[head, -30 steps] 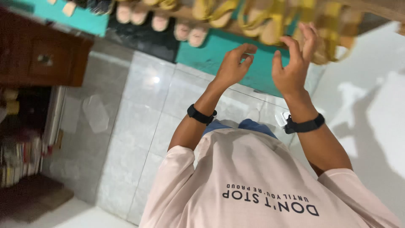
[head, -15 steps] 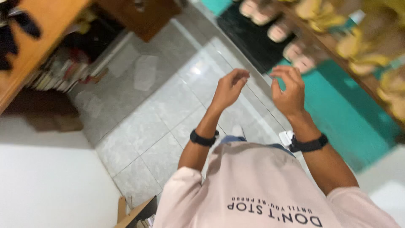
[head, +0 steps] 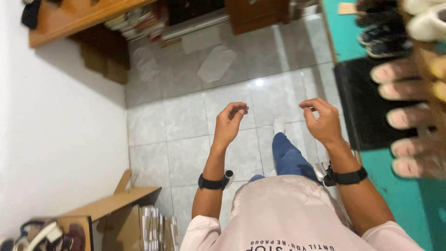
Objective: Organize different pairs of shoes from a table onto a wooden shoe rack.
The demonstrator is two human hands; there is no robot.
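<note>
I look straight down at my own body on a pale tiled floor (head: 186, 121). My left hand (head: 231, 124) is raised in front of me with its fingers curled loosely and holds nothing. My right hand (head: 323, 122) hangs at the same height, fingers bent and apart, also with nothing in it. Each wrist carries a black band. Below the hands show my pale pink shirt (head: 288, 214), a blue trouser leg (head: 288, 158) and a white sock (head: 278, 124) stepping forward. Nearest my right hand is a rack of pale shoes (head: 404, 118).
A white wall (head: 55, 139) runs along the left. A wooden shelf with books (head: 134, 18) and a dark wooden cabinet (head: 255, 14) stand at the far end. A black mat (head: 364, 102) lies on teal flooring at the right. Cardboard and stacked paper (head: 139, 218) sit at lower left.
The view has swung round: the shoe rack went from the top of the frame to the right edge, the white wall came in at left. Both hands stayed raised and dropped slightly.
</note>
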